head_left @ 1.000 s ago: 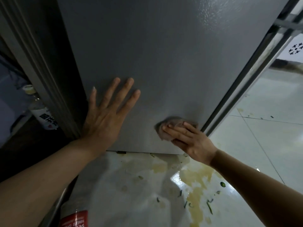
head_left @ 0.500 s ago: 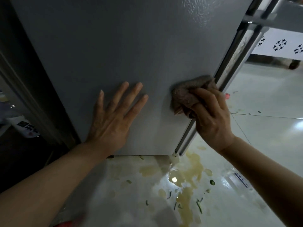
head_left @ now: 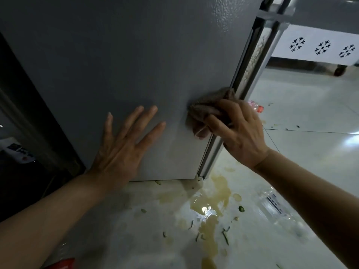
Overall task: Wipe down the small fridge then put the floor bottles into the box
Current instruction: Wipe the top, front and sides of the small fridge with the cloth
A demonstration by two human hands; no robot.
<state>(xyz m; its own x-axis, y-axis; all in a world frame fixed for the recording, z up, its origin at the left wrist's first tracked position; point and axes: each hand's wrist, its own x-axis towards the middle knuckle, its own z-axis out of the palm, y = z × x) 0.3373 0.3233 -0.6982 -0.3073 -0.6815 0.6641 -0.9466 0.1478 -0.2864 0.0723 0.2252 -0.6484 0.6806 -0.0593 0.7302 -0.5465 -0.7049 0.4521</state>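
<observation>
The small grey fridge [head_left: 136, 65] fills the upper view, its side panel facing me. My left hand [head_left: 124, 146] lies flat on the lower panel with fingers spread. My right hand [head_left: 239, 131] grips a crumpled brown cloth [head_left: 207, 107] and presses it against the panel's right edge, beside the door seal [head_left: 250, 61]. A clear plastic bottle [head_left: 275, 208] lies on the floor under my right forearm. Another bottle with a red cap [head_left: 256, 106] shows behind my right hand. A red-labelled bottle [head_left: 62, 264] peeks in at the bottom left.
The pale tiled floor [head_left: 310, 156] carries a yellowish spill [head_left: 211, 212] and green scraps below the fridge corner. A dark gap [head_left: 23, 171] runs left of the fridge, with a labelled bottle [head_left: 15, 150] in it. A white patterned panel [head_left: 320, 45] stands at the far right.
My right hand has carried the cloth up from the fridge's bottom edge to the right edge near the door seal. The left hand stays flat on the panel. The view has shifted right.
</observation>
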